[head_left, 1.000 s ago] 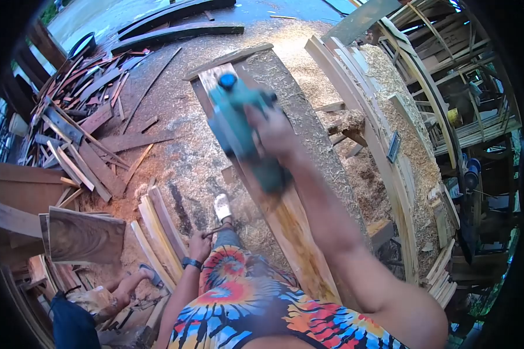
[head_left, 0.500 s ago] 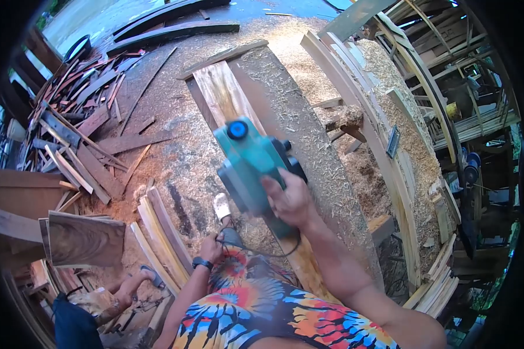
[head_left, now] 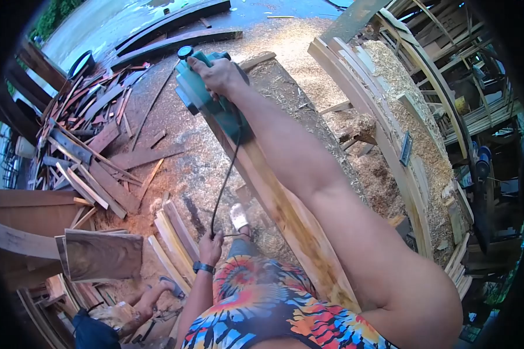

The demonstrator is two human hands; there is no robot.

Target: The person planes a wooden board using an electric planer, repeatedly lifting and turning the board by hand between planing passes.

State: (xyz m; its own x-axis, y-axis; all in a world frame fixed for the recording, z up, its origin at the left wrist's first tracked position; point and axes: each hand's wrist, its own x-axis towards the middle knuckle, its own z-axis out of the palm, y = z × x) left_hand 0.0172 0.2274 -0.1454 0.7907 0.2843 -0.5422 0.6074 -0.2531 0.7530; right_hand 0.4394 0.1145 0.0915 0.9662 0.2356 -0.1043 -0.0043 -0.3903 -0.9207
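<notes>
My right hand [head_left: 220, 77] grips the handle of a green power planer [head_left: 201, 90] with a blue-topped knob. The planer rests at the far end of a long wooden board [head_left: 300, 224] with pale edges and a brown streak. Under the board is a workbench [head_left: 285, 84] strewn with shavings. My left hand [head_left: 211, 247], a dark watch on its wrist, is closed around the black power cord [head_left: 220, 195], which runs up to the planer. The sole of the planer is hidden.
Scrap wood [head_left: 93, 131] is heaped at the left. Curved planks [head_left: 384, 139] and sawdust lie at the right. Cut boards [head_left: 177, 241] stand beside my left arm. Another person's leg [head_left: 148, 299] shows at the lower left, near a dark wood panel [head_left: 102, 254].
The planer first came back toward me along the board, then moved away to its far end with my right arm stretched out. The cord now hangs in a longer line from my left hand.
</notes>
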